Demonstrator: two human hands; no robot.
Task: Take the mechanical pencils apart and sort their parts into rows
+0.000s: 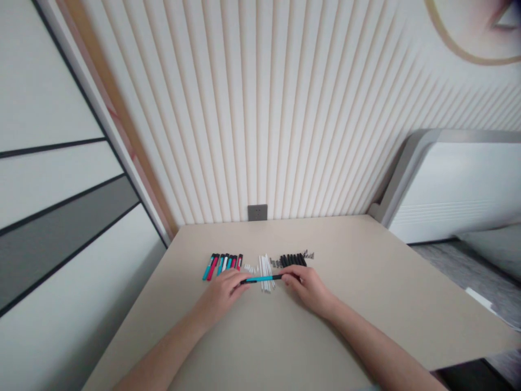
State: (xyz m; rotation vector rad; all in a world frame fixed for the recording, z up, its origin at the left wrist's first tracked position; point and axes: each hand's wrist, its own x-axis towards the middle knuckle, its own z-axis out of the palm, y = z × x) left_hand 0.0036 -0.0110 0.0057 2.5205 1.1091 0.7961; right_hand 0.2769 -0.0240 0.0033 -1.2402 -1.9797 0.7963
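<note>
A blue pen [261,278] with black ends is held level between my two hands, above the table. The fingers of my left hand [224,289] are closed on its left black end. At the other black end, my right hand [308,287] pinches the pen. White ink refills [265,266] lie in a loose bunch just behind and beneath it. Beyond my left hand is a row of blue, red and white pen barrels [222,263] with black tops. Black pen parts [292,259] lie side by side past my right hand, which covers their near ends.
Small white pieces [251,268] and small grey pieces [275,263] lie on either side of the refills. More tiny grey parts [309,254], perhaps springs, sit at the right. A wall socket [258,212] is behind the beige table [325,233]; a bed headboard [448,179] stands right.
</note>
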